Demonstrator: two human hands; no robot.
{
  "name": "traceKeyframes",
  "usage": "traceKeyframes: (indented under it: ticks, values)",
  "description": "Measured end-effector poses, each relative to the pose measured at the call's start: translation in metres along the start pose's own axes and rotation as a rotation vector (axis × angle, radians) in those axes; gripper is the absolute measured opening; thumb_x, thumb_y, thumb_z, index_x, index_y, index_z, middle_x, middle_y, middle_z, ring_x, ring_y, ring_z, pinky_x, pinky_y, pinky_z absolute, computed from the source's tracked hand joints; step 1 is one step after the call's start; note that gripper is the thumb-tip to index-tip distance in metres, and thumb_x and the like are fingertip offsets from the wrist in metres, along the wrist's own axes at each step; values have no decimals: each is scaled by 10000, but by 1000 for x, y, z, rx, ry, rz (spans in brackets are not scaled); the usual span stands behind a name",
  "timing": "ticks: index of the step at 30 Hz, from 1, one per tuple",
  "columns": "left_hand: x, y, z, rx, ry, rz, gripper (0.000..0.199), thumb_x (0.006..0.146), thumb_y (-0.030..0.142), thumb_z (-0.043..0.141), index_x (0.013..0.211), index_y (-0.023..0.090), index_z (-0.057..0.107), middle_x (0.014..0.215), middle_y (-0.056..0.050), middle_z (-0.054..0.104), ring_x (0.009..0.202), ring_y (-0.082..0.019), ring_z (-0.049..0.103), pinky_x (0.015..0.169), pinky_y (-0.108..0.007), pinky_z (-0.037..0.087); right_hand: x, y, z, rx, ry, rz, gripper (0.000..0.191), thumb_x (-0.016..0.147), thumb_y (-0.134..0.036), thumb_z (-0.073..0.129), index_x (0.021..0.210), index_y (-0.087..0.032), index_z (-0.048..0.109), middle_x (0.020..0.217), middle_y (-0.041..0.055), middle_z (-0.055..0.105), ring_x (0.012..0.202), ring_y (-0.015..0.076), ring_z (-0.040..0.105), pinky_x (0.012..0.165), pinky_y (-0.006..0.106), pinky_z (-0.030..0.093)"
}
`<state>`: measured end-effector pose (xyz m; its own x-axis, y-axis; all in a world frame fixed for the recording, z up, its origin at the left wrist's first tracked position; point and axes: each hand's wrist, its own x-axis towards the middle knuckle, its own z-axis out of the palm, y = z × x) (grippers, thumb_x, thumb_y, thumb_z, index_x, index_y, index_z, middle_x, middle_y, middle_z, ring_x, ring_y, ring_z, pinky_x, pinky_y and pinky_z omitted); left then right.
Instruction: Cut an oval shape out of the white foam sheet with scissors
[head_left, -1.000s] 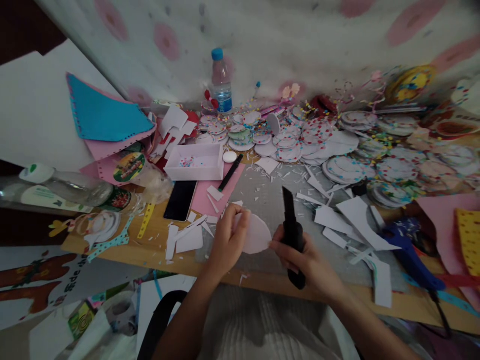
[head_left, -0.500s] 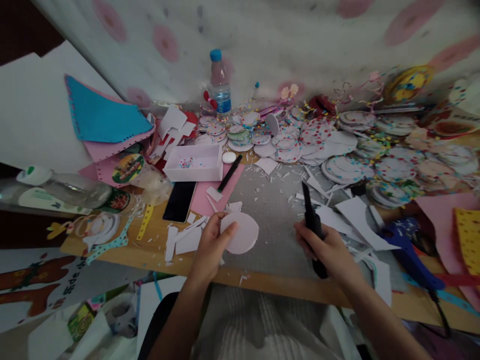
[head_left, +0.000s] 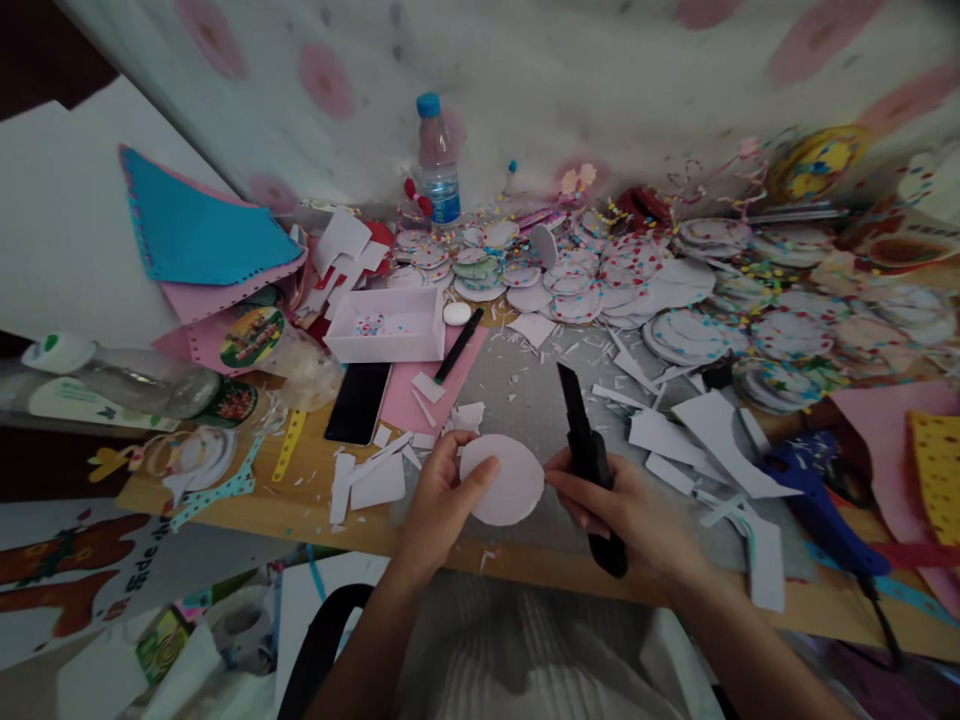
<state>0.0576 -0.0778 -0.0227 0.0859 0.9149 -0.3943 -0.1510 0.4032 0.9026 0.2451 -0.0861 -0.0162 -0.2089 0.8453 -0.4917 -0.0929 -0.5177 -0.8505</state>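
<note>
My left hand (head_left: pixel 448 492) pinches the left edge of a white paper disc (head_left: pixel 504 482), its thumb lying on top. The disc is held over the front edge of the grey cutting mat (head_left: pixel 525 385). In my right hand (head_left: pixel 616 497) is a black utility knife (head_left: pixel 586 450), its dark blade pointing up and away from me. The fingertips of my right hand are at the disc's right edge. White paper scraps (head_left: pixel 379 480) lie left of my left hand, and more cut pieces (head_left: pixel 679 440) lie beyond my right hand.
Stacks of decorated discs (head_left: pixel 574 285) line the back beside a water bottle (head_left: pixel 438 165). A white box (head_left: pixel 386 345), a phone (head_left: pixel 358 403) and a black pen (head_left: pixel 460 345) lie at the left. On the right is a blue glue gun (head_left: pixel 825 515).
My right hand has moved left with the knife, and its fingertips now reach the disc's edge. My left hand and the disc have shifted slightly right and toward me.
</note>
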Motion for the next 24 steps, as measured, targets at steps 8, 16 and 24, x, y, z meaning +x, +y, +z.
traceKeyframes:
  ticks: [8, 16, 24]
  values:
    - [0, 1, 3, 5, -4, 7, 290, 776, 346, 685, 950, 191, 512, 832, 6, 620, 682, -105, 547, 587, -193, 435, 0, -3, -1, -96, 32, -24, 339, 735, -471, 694, 801, -154, 594, 504, -76, 409, 420, 54, 316, 368, 199, 199]
    - [2, -6, 3, 13, 5, -10, 342, 770, 374, 688, 987, 191, 497, 851, 9, 605, 728, -113, 558, 620, -197, 438, -1, -4, 3, -219, 126, -38, 253, 702, -417, 655, 715, -176, 579, 471, -83, 374, 420, 73, 311, 388, 221, 248]
    - [-5, -10, 11, 327, -10, 133, 380, 910, 406, 493, 1257, 254, 476, 1251, -69, 554, 1147, -210, 521, 972, -339, 387, 2, 1, 8, 42, 64, -11, 241, 682, -372, 689, 706, -187, 538, 471, -105, 342, 404, 47, 251, 376, 200, 183]
